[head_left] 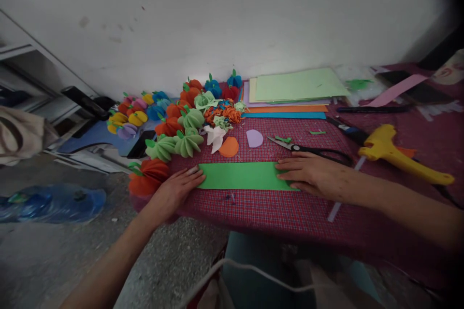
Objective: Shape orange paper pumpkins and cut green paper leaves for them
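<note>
A green paper strip [241, 176] lies flat on the red checked tablecloth [268, 205]. My left hand [176, 190] rests at the strip's left end with fingers stretched out and fingertips on the paper. My right hand [313, 174] lies flat over the strip's right end, fingers extended and pressing it down. Neither hand grips anything. Black-handled scissors [308, 148] lie just beyond my right hand.
Several folded paper pumpkins [174, 123] in orange, green, yellow and blue crowd the table's left end. A yellow glue gun [395, 152] lies at the right. Coloured paper sheets [297, 87] are stacked by the wall. An orange disc [229, 147] and a lilac half-disc [254, 138] lie mid-table.
</note>
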Motion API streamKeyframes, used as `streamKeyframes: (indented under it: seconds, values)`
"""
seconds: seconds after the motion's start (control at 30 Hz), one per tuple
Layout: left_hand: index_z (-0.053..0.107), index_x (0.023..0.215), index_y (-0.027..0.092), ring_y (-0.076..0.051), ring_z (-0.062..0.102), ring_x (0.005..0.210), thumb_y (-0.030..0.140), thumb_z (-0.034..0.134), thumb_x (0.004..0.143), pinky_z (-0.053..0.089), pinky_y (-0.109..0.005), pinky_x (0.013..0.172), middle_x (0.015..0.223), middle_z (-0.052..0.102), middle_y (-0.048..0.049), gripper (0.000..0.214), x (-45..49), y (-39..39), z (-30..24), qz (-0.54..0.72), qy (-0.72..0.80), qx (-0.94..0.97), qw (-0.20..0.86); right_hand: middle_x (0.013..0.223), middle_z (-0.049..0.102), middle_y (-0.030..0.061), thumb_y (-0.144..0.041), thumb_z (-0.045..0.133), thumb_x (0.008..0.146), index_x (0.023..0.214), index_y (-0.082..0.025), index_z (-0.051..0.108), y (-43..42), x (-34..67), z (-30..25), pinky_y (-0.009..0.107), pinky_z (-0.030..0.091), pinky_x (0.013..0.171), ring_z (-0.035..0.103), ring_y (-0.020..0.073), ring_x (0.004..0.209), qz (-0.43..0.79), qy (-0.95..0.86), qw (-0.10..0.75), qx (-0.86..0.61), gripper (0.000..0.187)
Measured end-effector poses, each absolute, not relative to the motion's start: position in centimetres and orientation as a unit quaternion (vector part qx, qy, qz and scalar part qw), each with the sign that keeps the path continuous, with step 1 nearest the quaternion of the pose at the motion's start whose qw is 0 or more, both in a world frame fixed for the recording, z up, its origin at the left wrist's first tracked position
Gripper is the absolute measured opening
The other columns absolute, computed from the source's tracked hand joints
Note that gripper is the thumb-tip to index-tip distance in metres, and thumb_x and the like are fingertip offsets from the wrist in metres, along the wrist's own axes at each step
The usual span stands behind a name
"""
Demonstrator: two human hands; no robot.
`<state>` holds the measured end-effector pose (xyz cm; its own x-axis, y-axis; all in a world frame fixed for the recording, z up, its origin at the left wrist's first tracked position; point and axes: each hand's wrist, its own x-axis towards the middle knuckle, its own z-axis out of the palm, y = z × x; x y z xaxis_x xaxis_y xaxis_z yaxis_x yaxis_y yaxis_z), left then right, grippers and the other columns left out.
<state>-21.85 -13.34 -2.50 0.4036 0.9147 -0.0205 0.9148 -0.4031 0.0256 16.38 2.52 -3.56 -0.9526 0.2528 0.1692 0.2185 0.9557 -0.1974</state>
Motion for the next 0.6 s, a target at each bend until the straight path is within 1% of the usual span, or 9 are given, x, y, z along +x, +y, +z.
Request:
streamKeyframes:
  seconds: [0.1, 0.17, 0.23, 0.3, 0.37, 0.4, 0.43, 0.5, 0.6]
  values:
    - [0.037, 0.131, 0.024, -0.018, 0.034, 0.127, 0.014, 0.036, 0.084, 0.032, -0.041, 0.102, 0.133, 0.045, -0.0016, 0.048, -21.5, -13.6, -2.0, -0.010, 0.539, 0.842, 0.004, 0.118, 0.059, 0.0025, -0.023, 0.042, 0.085, 0.110, -0.026, 0.058, 2.5, 16.3, -3.4, 0.045, 0.028, 0.100, 0.048, 0.0198, 0.115, 0.086, -0.985, 0.091, -0.119, 0.030]
    - [0.042, 0.128, 0.022, -0.020, 0.033, 0.127, 0.011, 0.040, 0.079, 0.029, -0.044, 0.103, 0.133, 0.046, -0.0027, 0.050, -20.8, -13.6, -1.3, -0.008, 0.535, 0.845, -0.017, 0.118, 0.059, 0.0024, -0.023, 0.042, 0.085, 0.109, -0.026, 0.058, 2.4, 16.3, -3.1, 0.045, 0.028, 0.100, 0.048, 0.0194, 0.114, 0.087, -0.986, 0.083, -0.113, 0.029]
    - [0.053, 0.118, 0.020, -0.022, 0.033, 0.127, 0.011, 0.044, 0.074, 0.026, -0.047, 0.105, 0.132, 0.046, -0.0046, 0.046, -19.7, -13.5, -0.5, 0.005, 0.537, 0.843, -0.039, 0.118, 0.059, 0.0024, -0.023, 0.042, 0.086, 0.109, -0.025, 0.058, 2.4, 16.2, -2.8, 0.044, 0.028, 0.100, 0.048, 0.0189, 0.114, 0.089, -0.987, 0.082, -0.109, 0.028]
    - [0.062, 0.101, 0.018, -0.023, 0.037, 0.124, 0.015, 0.046, 0.074, 0.026, -0.046, 0.105, 0.130, 0.049, -0.0063, 0.032, -18.6, -13.1, 0.2, 0.022, 0.542, 0.839, -0.049, 0.117, 0.059, 0.0024, -0.023, 0.042, 0.085, 0.108, -0.025, 0.059, 2.3, 16.2, -2.6, 0.044, 0.028, 0.100, 0.049, 0.0187, 0.114, 0.091, -0.986, 0.085, -0.109, 0.028]
    - [0.065, 0.088, 0.017, -0.022, 0.042, 0.120, 0.018, 0.045, 0.077, 0.028, -0.044, 0.105, 0.125, 0.053, -0.0073, 0.023, -17.7, -12.5, 0.6, 0.038, 0.551, 0.832, -0.055, 0.117, 0.059, 0.0022, -0.023, 0.043, 0.085, 0.107, -0.025, 0.059, 2.3, 16.2, -2.6, 0.043, 0.028, 0.100, 0.049, 0.0186, 0.113, 0.093, -0.986, 0.088, -0.111, 0.027]
    - [0.065, 0.088, 0.016, -0.022, 0.043, 0.119, 0.019, 0.044, 0.078, 0.029, -0.043, 0.104, 0.124, 0.054, -0.0082, 0.023, -17.4, -12.1, 0.6, 0.047, 0.560, 0.825, -0.062, 0.116, 0.059, 0.0021, -0.022, 0.044, 0.085, 0.107, -0.025, 0.059, 2.3, 16.2, -2.6, 0.042, 0.029, 0.099, 0.050, 0.0186, 0.113, 0.094, -0.985, 0.090, -0.111, 0.027]
    - [0.064, 0.091, 0.015, -0.022, 0.044, 0.118, 0.018, 0.043, 0.080, 0.031, -0.043, 0.103, 0.123, 0.054, -0.0092, 0.024, -17.1, -11.8, 0.6, 0.055, 0.570, 0.817, -0.069, 0.116, 0.059, 0.0021, -0.022, 0.044, 0.085, 0.107, -0.025, 0.059, 2.3, 16.2, -2.6, 0.042, 0.029, 0.099, 0.050, 0.0186, 0.112, 0.096, -0.985, 0.092, -0.111, 0.027]
    - [0.058, 0.106, 0.013, -0.021, 0.043, 0.119, 0.016, 0.041, 0.082, 0.031, -0.042, 0.103, 0.126, 0.052, -0.0107, 0.031, -16.2, -11.1, 0.4, 0.064, 0.576, 0.811, -0.079, 0.116, 0.059, 0.0024, -0.022, 0.044, 0.084, 0.107, -0.025, 0.060, 2.4, 16.2, -2.7, 0.042, 0.028, 0.099, 0.050, 0.0188, 0.112, 0.099, -0.984, 0.100, -0.110, 0.028]
    - [0.041, 0.127, 0.014, -0.020, 0.031, 0.128, 0.019, 0.037, 0.086, 0.025, -0.041, 0.106, 0.136, 0.041, -0.0088, 0.042, -13.5, -10.2, -0.2, 0.043, 0.544, 0.836, -0.059, 0.115, 0.060, 0.0030, -0.022, 0.045, 0.084, 0.107, -0.025, 0.060, 2.4, 16.2, -2.7, 0.044, 0.027, 0.100, 0.050, 0.0191, 0.112, 0.102, -0.984, 0.100, -0.103, 0.027]
